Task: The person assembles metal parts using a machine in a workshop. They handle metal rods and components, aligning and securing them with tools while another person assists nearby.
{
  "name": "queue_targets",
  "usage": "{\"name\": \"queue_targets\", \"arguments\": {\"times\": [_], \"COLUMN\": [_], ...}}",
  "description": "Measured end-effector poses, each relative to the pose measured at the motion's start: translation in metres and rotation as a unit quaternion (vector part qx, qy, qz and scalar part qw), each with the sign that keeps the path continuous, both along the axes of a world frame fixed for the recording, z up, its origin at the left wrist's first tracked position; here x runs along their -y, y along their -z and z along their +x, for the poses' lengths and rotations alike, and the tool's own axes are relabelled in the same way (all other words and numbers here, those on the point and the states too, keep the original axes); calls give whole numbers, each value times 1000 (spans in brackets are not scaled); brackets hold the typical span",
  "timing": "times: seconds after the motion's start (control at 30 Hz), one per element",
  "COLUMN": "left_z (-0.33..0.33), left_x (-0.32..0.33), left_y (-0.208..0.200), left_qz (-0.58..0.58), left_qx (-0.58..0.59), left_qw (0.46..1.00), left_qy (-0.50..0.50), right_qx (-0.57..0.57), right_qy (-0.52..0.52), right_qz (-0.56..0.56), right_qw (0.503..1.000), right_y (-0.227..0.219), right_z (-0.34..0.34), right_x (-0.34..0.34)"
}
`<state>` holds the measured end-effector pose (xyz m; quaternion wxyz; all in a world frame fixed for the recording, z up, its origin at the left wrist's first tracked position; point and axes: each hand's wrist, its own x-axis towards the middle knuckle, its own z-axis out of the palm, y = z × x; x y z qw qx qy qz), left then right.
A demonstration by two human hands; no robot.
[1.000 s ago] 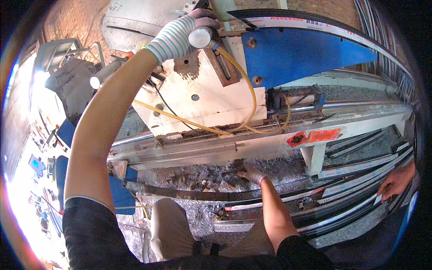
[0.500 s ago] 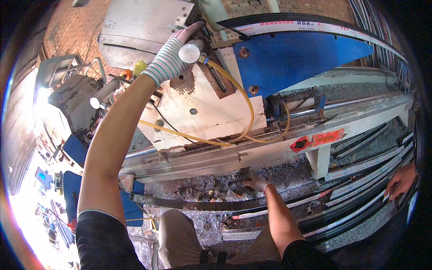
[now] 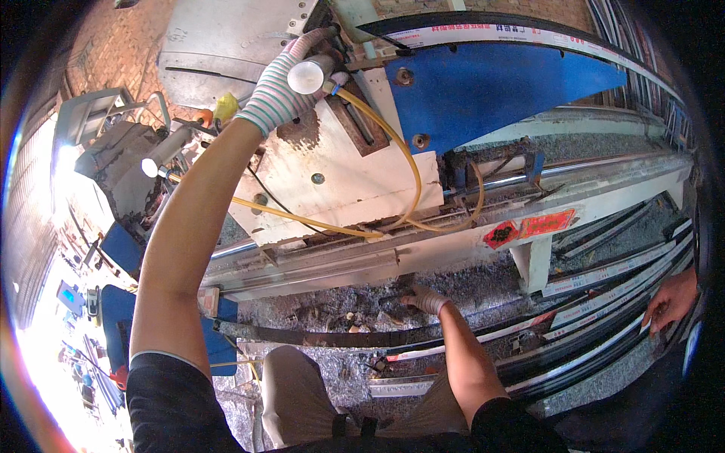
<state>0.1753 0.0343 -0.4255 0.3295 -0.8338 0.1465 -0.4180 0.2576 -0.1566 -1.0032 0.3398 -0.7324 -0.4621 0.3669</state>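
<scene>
My left hand (image 3: pixel 270 97), in a white glove with green and pink stripes, reaches to the machine head at the top. Its fingers and thumb curl round both sides of a metal cylinder (image 3: pixel 305 77) with a yellow air hose (image 3: pixel 417 167); the cylinder hides part of the grip. Below the machine bed, my right hand (image 3: pixel 424 300), also gloved, is closed with bent fingers beside the bed's lower edge. What it may hold is too small and dark to make out. A pale machine plate (image 3: pixel 355 185) lies under the left hand.
A blue guard plate (image 3: pixel 498 94) and a long wrapped profile (image 3: pixel 483 32) extend to the right. More profiles (image 3: pixel 596 321) lie low at right, near another person's hand (image 3: pixel 672 298). Metal chips (image 3: pixel 302 313) cover the ground. A second cylinder (image 3: pixel 166 151) stands at left.
The fingers of my left hand have bent in round the cylinder, and its thumb now shows on the far side. My right hand has barely shifted. The view has moved slightly.
</scene>
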Motion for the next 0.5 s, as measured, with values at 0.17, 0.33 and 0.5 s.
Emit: {"name": "queue_targets", "arguments": {"times": [0.17, 0.33, 0.5], "left_z": [-4, -7, 2], "left_x": [15, 22, 21], "left_y": [4, 10, 11], "left_qz": [-25, -22, -219], "left_qx": [36, 56, -93], "left_qw": [999, 997, 970], "left_qy": [-22, -51, 51], "right_qx": [-64, -104, -29], "right_qy": [-9, -23, 8], "right_qz": [5, 35, 77], "right_qw": [998, 994, 997], "right_y": [-15, -19, -10], "right_z": [-4, -7, -7], "right_x": [5, 0, -3]}}
